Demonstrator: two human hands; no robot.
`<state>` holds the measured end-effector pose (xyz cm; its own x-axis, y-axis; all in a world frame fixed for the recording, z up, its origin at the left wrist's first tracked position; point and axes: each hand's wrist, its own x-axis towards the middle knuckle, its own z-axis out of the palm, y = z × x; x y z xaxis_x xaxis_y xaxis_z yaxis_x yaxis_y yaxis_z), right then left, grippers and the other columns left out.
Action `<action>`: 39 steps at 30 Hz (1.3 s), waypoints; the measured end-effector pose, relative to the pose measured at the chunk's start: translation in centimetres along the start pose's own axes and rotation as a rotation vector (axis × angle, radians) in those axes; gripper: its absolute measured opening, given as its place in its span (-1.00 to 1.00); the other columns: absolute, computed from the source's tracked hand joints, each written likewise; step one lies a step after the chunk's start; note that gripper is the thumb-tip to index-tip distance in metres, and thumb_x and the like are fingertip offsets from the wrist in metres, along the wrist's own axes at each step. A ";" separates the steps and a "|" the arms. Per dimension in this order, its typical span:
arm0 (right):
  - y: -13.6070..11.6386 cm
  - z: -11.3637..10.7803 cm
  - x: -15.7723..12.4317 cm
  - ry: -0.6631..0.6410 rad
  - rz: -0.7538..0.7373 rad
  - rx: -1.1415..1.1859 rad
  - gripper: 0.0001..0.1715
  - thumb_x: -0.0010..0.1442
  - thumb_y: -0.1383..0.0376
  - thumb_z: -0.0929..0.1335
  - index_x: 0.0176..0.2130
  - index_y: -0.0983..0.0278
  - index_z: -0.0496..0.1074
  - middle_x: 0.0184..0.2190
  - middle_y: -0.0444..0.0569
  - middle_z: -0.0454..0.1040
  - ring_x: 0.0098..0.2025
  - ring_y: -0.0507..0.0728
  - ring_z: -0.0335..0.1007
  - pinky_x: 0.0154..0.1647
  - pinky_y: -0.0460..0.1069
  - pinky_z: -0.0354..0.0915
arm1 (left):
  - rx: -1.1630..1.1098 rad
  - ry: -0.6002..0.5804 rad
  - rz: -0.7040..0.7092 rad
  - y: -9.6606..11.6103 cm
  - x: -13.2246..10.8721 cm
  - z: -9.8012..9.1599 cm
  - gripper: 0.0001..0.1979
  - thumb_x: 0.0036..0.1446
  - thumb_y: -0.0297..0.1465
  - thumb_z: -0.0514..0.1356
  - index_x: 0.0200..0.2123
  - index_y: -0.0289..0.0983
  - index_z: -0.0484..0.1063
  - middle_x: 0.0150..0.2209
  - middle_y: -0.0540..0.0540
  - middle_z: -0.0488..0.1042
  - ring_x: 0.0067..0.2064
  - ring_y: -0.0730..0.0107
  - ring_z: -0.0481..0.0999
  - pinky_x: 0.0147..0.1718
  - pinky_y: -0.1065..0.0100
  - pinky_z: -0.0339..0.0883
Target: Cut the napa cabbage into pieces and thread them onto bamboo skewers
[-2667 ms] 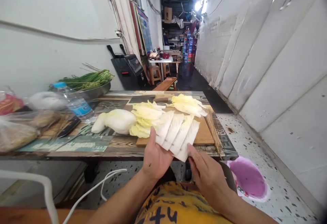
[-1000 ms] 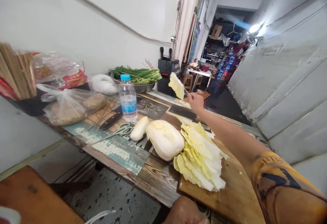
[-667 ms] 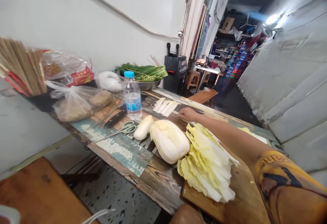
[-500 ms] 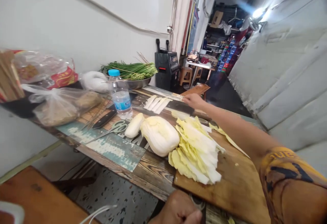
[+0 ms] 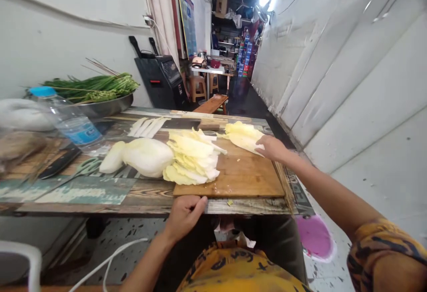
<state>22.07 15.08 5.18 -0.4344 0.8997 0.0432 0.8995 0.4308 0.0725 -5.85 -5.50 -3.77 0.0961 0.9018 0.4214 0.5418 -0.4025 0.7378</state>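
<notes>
My right hand (image 5: 274,148) grips the white base of a yellow napa cabbage leaf (image 5: 243,135) at the far right of a wooden cutting board (image 5: 253,174). My left hand (image 5: 187,212) is closed in a loose fist by the board's near edge. Several more cabbage leaves (image 5: 193,156) lie stacked on the board's left part. Beside them sits a peeled napa cabbage head (image 5: 148,155), with a smaller pale cabbage piece (image 5: 112,158) against it. Behind the board lies a cleaver (image 5: 208,124) with a wooden handle, near cut white strips (image 5: 148,126).
On the left are a water bottle (image 5: 78,125), green-handled scissors (image 5: 88,166), a black-handled knife (image 5: 60,162) and a metal bowl of greens (image 5: 106,105). Thin sticks (image 5: 284,185) lie at the board's right edge. A pink basin (image 5: 315,236) stands on the floor.
The view has swung right. My right hand has come back from near the cleaver's handle to the right side of the board and taken hold of a leaf. My left hand stays closed.
</notes>
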 end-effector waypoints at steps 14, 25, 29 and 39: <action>-0.9 2.7 -3.1 0.091 -0.050 0.166 -0.58 0.20 0.24 0.32 0.05 0.30 0.38 -0.07 0.10 0.46 -0.05 0.20 0.36 -0.09 0.01 0.23 | 0.088 -0.204 0.069 5.8 3.8 6.2 -0.58 0.25 -0.34 0.03 -0.66 -0.30 0.27 -0.66 0.06 0.23 -0.56 0.53 0.23 -0.50 0.44 0.04; 5.7 3.8 -10.3 0.031 0.335 0.262 -0.69 0.23 0.19 0.27 -0.27 0.30 0.55 -0.29 0.07 0.56 -0.21 0.18 0.44 -0.28 -0.04 0.21 | 0.590 -0.304 0.377 6.5 12.8 10.0 -0.66 0.19 -0.52 0.08 0.04 -0.27 0.34 0.04 -0.21 0.40 0.07 0.17 0.33 0.01 0.20 0.20; 6.8 5.1 -11.2 -0.057 0.429 0.304 -0.66 0.21 0.09 0.30 -0.37 0.25 0.54 -0.38 -0.03 0.56 -0.28 0.12 0.46 -0.36 -0.08 0.21 | 0.691 -0.403 0.394 6.1 14.5 10.9 -0.73 0.20 -0.55 0.04 -0.08 -0.27 0.42 -0.12 -0.17 0.49 -0.06 0.18 0.42 -0.03 0.18 0.19; 7.3 5.8 -8.5 -0.179 0.591 0.295 -0.66 0.27 0.18 0.31 -0.01 0.30 0.37 -0.04 0.03 0.40 -0.10 0.13 0.40 -0.11 0.11 0.37 | 0.700 -0.347 0.459 4.4 13.6 11.6 -0.82 0.23 -0.49 0.05 -0.23 -0.30 0.46 -0.26 -0.17 0.48 -0.15 0.21 0.42 -0.16 0.26 0.25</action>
<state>32.59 10.98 -0.46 0.1247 0.9765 -0.1757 0.9694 -0.1577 -0.1884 7.48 6.78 -0.91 0.6128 0.7184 0.3293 0.7610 -0.6488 -0.0007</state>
